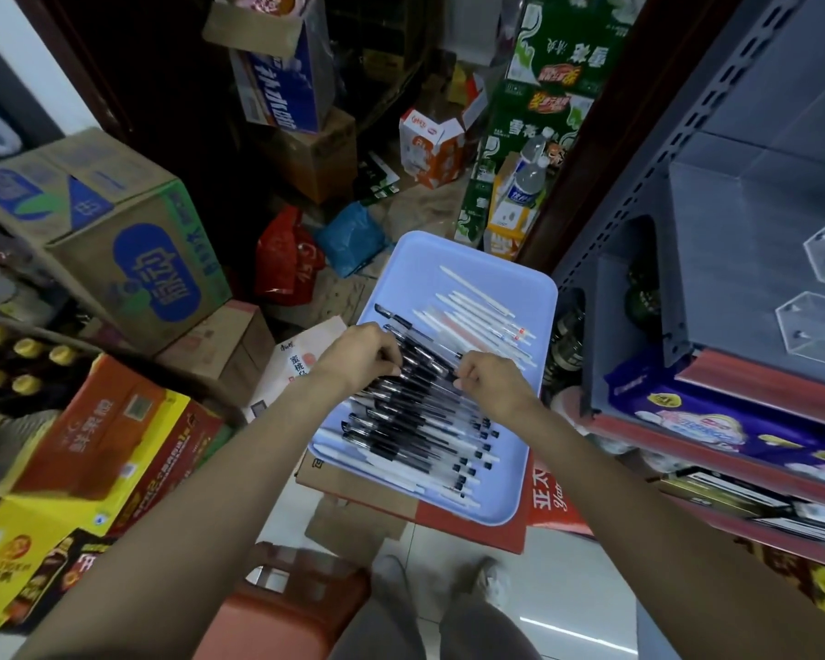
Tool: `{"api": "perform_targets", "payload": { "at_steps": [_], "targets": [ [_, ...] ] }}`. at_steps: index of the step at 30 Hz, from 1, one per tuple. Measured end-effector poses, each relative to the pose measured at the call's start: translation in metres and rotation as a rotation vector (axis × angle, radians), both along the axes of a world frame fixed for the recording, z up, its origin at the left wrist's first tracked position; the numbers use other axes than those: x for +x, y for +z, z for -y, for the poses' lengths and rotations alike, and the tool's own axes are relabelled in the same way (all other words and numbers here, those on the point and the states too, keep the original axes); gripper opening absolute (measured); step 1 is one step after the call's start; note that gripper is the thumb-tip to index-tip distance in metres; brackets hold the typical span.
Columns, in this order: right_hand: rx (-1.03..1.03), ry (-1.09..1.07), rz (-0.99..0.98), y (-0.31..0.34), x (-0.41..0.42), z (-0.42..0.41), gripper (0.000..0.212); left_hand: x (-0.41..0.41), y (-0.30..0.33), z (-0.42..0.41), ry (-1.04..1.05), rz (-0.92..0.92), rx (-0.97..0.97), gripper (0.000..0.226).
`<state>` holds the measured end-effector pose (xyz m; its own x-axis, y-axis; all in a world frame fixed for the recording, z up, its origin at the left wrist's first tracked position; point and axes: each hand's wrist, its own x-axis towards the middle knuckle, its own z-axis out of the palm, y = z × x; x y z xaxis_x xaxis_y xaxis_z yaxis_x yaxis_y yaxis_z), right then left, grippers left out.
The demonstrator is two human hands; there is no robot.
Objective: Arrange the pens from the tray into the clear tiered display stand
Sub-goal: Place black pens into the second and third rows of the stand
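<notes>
My view is evenly lit from overhead, fairly dim at the top centre, where the back corner sinks into near black. A bright streak of glare lies on the floor tiles (577, 633) at the lower right. The pale tray (429, 259) at centre is the brightest, sharpest patch. Wide-angle distortion bends the shelf upright (677, 145) at the right and stretches my forearms toward the bottom corners. The left edge is soft and smeared.
</notes>
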<state>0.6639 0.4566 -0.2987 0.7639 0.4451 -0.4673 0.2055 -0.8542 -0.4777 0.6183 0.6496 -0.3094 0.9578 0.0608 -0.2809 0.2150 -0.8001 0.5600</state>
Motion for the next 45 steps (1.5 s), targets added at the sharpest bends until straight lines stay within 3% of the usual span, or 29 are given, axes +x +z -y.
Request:
{"api": "perform_targets", "payload": {
  "at_steps": [3, 7, 14, 18, 23, 28, 31, 35, 41, 45],
  "targets": [
    [0.028, -0.004, 0.008, 0.003, 0.001, 0.002, 0.011, 0.001, 0.003, -0.004, -0.065, -0.016, 0.040, 0.018],
    [0.065, -0.016, 0.033, 0.006, -0.001, 0.005, 0.010, 0.002, 0.004, -0.006, -0.139, 0.008, 0.070, 0.013],
    [0.314, -0.129, 0.119, 0.047, 0.006, 0.023, 0.020, 0.004, 0.039, 0.013, 0.164, 0.198, -0.580, 0.003],
    [0.444, -0.195, 0.220, 0.088, 0.018, 0.046, 0.029, 0.026, 0.083, 0.047, 0.209, 0.326, -0.679, 0.009],
    [0.683, -0.317, 0.390, 0.138, 0.033, 0.098, 0.060, 0.058, 0.143, 0.109, 0.225, 0.506, -0.757, 0.017],
    [0.951, -0.463, 0.472, 0.178, 0.052, 0.173, 0.053, 0.095, 0.191, 0.186, 0.184, 0.683, -0.669, 0.009],
    [1.045, -0.538, 0.541, 0.198, 0.062, 0.217, 0.041, 0.111, 0.215, 0.232, 0.032, 0.786, -0.568, 0.019],
    [1.157, -0.623, 0.628, 0.219, 0.081, 0.268, 0.034, 0.128, 0.232, 0.277, -0.094, 0.791, -0.412, 0.030],
    [1.164, -0.687, 0.679, 0.222, 0.113, 0.322, 0.033, 0.154, 0.232, 0.314, -0.204, 0.748, -0.203, 0.040],
    [1.129, -0.682, 0.609, 0.216, 0.133, 0.337, 0.032, 0.160, 0.236, 0.333, -0.104, 0.778, -0.284, 0.018]
  ]
}}
